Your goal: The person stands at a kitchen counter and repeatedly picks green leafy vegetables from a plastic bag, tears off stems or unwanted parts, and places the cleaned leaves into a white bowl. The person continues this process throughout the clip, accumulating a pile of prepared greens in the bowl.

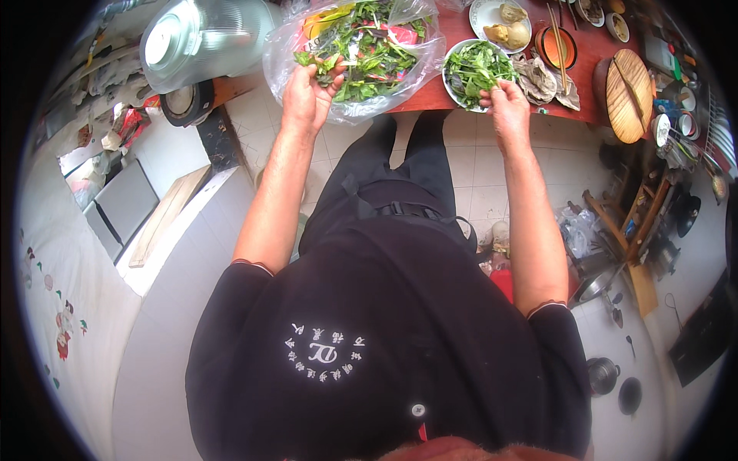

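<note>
Sprigs of leafy greens [323, 64] are pinched in my left hand [308, 95], above the near left part of an opened clear plastic bag [282, 60]. Loose green and purplish leaves [369, 72] lie in the bag, with red and yellow printed packaging [402, 36] showing among them. My right hand [508, 104] is at the near right rim of a white bowl [448, 86] heaped with picked greens [473, 64]. Its fingertips are closed together at the leaves; whether they grip any is hidden.
Right of the bowl lie a crumpled brown cloth [536, 78] and chopsticks [556, 43] across an orange-lined dark bowl [568, 49]. Behind is a plate [481, 17] with pale, roundish food pieces. A round wooden lid [629, 95] stands farther right; a ribbed translucent container [213, 40] is at left.
</note>
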Tool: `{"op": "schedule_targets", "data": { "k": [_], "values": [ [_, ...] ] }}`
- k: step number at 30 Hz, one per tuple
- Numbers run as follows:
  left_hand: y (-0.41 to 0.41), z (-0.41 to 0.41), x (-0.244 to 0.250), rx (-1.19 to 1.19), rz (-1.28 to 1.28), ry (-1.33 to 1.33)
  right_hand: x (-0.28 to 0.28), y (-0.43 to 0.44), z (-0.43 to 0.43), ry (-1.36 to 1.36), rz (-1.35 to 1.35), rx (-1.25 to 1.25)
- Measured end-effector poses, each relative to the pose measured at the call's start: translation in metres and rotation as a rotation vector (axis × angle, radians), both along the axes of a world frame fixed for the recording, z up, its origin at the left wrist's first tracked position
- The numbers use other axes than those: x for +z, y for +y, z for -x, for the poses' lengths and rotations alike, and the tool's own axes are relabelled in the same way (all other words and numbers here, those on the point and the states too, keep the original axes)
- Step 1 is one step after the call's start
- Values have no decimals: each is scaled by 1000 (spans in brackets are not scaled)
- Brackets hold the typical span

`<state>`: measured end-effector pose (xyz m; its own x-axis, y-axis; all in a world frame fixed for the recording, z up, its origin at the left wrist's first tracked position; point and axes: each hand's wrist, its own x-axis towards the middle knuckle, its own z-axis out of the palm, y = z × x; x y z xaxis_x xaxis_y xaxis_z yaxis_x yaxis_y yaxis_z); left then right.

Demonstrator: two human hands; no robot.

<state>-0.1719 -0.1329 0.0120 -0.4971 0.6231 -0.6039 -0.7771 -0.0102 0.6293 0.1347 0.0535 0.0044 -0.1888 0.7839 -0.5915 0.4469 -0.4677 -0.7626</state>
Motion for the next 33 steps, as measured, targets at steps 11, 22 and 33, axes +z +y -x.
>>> {"op": "schedule_targets", "data": {
  "k": [11,22,33],
  "values": [
    [5,-23,-1,-166,84,35,4,17,-51,-485,-405,350],
    [21,-49,30,-201,151,150,15,27,-72,-199,-332,211],
    [18,-34,2,-679,515,676,32,-22,17,-130,-182,474]
  ]
}}
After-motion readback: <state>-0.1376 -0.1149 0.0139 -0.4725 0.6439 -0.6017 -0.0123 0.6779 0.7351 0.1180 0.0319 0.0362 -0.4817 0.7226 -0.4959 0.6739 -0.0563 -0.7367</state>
